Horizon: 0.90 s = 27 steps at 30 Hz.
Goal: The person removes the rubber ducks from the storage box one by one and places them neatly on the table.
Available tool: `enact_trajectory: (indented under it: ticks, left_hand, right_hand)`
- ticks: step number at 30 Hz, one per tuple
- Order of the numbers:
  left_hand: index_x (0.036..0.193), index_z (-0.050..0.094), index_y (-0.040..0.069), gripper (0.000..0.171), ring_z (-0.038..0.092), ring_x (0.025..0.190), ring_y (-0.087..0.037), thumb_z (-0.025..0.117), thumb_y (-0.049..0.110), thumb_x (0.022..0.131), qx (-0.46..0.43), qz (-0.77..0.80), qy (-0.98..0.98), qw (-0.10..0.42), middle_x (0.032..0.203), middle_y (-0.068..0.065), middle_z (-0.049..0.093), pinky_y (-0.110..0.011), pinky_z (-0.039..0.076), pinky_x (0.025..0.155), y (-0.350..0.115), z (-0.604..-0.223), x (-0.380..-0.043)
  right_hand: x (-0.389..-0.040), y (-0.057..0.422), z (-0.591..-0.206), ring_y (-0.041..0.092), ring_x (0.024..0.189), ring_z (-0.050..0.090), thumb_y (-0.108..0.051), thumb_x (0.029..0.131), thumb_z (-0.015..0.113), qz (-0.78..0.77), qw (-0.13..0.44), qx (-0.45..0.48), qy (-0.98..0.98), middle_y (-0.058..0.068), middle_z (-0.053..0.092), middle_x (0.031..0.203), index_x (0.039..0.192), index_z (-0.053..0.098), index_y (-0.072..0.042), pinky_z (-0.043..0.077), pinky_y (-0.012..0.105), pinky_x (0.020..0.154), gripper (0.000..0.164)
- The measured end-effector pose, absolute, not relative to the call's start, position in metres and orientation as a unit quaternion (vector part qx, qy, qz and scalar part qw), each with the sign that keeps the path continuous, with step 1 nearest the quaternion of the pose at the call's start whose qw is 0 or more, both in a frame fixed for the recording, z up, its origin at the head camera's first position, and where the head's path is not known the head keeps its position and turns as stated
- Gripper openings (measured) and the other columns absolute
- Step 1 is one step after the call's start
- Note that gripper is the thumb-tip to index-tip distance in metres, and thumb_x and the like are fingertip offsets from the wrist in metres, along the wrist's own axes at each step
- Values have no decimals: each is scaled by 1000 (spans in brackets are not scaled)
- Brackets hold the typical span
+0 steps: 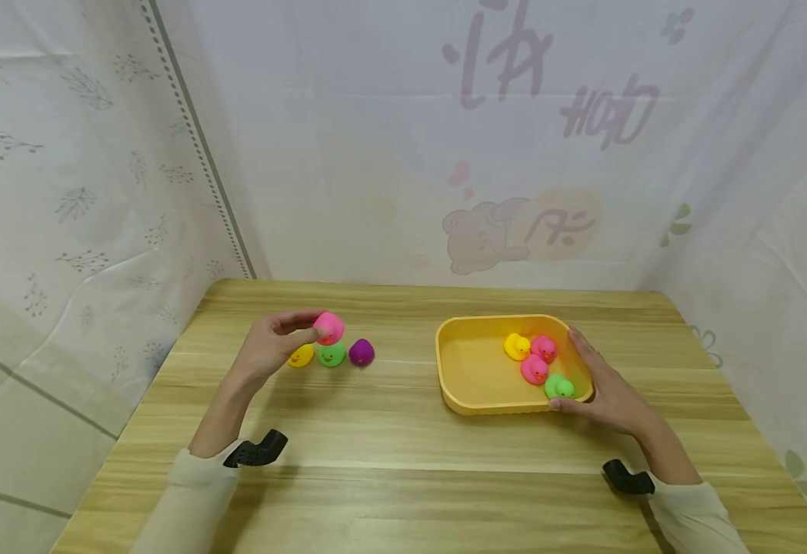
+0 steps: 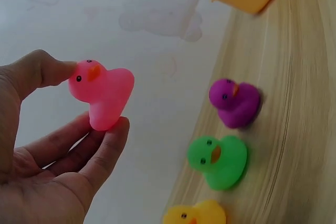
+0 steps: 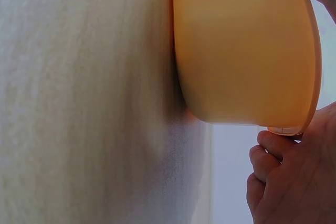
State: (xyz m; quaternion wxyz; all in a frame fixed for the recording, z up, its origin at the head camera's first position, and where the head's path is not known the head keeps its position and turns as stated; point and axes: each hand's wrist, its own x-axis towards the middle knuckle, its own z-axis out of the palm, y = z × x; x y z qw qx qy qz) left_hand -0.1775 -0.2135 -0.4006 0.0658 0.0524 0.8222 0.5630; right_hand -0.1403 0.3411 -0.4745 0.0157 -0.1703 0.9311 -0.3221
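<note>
My left hand (image 1: 271,346) pinches a pink rubber duck (image 2: 102,95) between thumb and fingertips, held up over the row on the table. In that row, a yellow duck (image 1: 301,355), a green duck (image 2: 218,162) and a purple duck (image 1: 361,352) sit side by side. The right hand (image 1: 607,388) grips the right end of a yellow plastic basin (image 1: 472,405), thumb at the front rim and fingers along the side. Inside, toward that end, lie a yellow duck (image 1: 517,347), two pink ducks (image 1: 535,370) and a green duck (image 1: 559,388).
The wooden table (image 1: 403,492) stands against printed cloth (image 1: 348,154) hanging at the back and both sides. A black wrist mount (image 1: 258,449) sticks out at the left cuff, and another mount (image 1: 628,477) at the right one.
</note>
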Motion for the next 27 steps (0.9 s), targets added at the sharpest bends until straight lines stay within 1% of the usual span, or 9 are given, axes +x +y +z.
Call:
enact_trajectory:
  ticks: [2, 4, 9, 12, 18, 23, 27]
  left_hand:
    - [137, 66, 9, 50, 61, 116, -8, 74, 36, 95, 47, 560, 825, 62, 138, -14, 66, -30, 46, 102, -220, -401, -178]
    - [138, 64, 9, 52, 61, 114, -4, 73, 37, 96, 41, 557, 827, 60, 139, -15, 65, -29, 46, 103, -227, -402, -179]
    - [140, 63, 6, 56, 59, 112, -1, 74, 38, 95, 23, 553, 831, 56, 140, -14, 65, -35, 43, 105, -244, -404, -181]
    - [140, 62, 6, 57, 60, 110, 0, 73, 39, 96, 18, 547, 835, 51, 136, -8, 68, -34, 44, 104, -254, -407, -182]
    - [141, 61, 4, 58, 60, 108, 4, 73, 38, 96, 15, 544, 838, 42, 121, 14, 71, -21, 46, 97, -274, -416, -185]
    - [141, 60, 3, 58, 60, 107, 7, 73, 38, 96, 11, 542, 840, 32, 118, 18, 70, -15, 47, 93, -286, -425, -186]
    - [141, 60, 1, 56, 60, 105, 9, 71, 35, 98, 7, 536, 844, 25, 116, 18, 70, -13, 49, 91, -295, -433, -187]
  right_hand:
    - [-140, 341, -474, 53, 155, 13, -37, 81, 87, -324, 17, -170, 931, 14, 3, 174, 167, 0, -17, 20, 78, 114, 123]
    - [-140, 341, -474, 52, 155, 13, -37, 81, 87, -324, 19, -170, 931, 14, 3, 174, 167, 0, -18, 20, 78, 114, 123]
    - [-140, 341, -473, 53, 154, 14, -36, 81, 87, -325, 16, -172, 930, 15, 3, 174, 167, 1, -16, 20, 79, 113, 123]
    - [-140, 340, -472, 54, 154, 14, -35, 81, 87, -326, 15, -173, 929, 17, 4, 173, 167, 1, -15, 21, 79, 113, 123]
    - [-140, 340, -471, 54, 154, 15, -35, 80, 88, -323, 14, -172, 931, 19, 5, 173, 167, 1, -15, 21, 78, 113, 124]
    - [-140, 340, -471, 54, 154, 14, -36, 80, 88, -323, 15, -173, 930, 20, 5, 173, 166, 1, -14, 20, 78, 114, 124]
    - [-140, 340, -472, 53, 154, 13, -36, 81, 88, -322, 15, -173, 931, 20, 5, 173, 166, 1, -15, 20, 78, 114, 124]
